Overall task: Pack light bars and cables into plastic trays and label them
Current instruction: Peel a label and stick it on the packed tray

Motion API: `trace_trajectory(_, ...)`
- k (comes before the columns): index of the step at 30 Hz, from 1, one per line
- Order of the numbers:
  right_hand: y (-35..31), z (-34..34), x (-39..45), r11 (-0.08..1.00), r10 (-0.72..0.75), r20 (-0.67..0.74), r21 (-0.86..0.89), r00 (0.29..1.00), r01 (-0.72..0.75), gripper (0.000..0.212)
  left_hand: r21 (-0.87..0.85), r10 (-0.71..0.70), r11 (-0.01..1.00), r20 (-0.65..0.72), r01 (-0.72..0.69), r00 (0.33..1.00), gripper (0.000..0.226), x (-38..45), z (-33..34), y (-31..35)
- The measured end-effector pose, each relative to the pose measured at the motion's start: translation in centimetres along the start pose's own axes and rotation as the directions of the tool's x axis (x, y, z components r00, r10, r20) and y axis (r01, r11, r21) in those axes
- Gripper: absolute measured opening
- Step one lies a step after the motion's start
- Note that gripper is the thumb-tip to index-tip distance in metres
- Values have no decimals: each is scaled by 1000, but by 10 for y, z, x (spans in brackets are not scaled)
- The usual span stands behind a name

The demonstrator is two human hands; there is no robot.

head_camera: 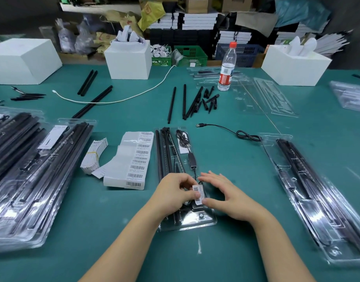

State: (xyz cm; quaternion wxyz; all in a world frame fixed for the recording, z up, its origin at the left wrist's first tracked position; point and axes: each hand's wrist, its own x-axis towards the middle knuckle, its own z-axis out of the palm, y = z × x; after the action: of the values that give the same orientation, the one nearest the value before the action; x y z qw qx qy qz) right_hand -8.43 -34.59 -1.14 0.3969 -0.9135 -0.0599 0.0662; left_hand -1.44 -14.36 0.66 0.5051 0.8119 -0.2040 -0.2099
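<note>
Labelling in hand. Left hand [173,190] fingers pinch barcode label [197,194] over packed tray [205,221] at table centre; right hand [222,192] fingers spread, thumb touching label. Next: press flat. Label roll [132,159] at 9 o'clock.

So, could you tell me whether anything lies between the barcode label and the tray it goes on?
Nothing visible does. The left hand pinches the barcode label directly over the near end of the tray, and the right hand touches its lower edge.
</note>
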Motion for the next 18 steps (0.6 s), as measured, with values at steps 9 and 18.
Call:
trace_trajectory(9, -2, 1, 0, 1000, 9, -19, -6, 1000, -9, 59, 68, 37, 997, -8, -36, 999, 15, 5, 2, -7)
trace_trajectory(18, -6, 4, 0, 1000, 20, -78, -19, 997, -22, 59, 115, 54, 992, -12, -52, 998, 19, 9, 4, -11)
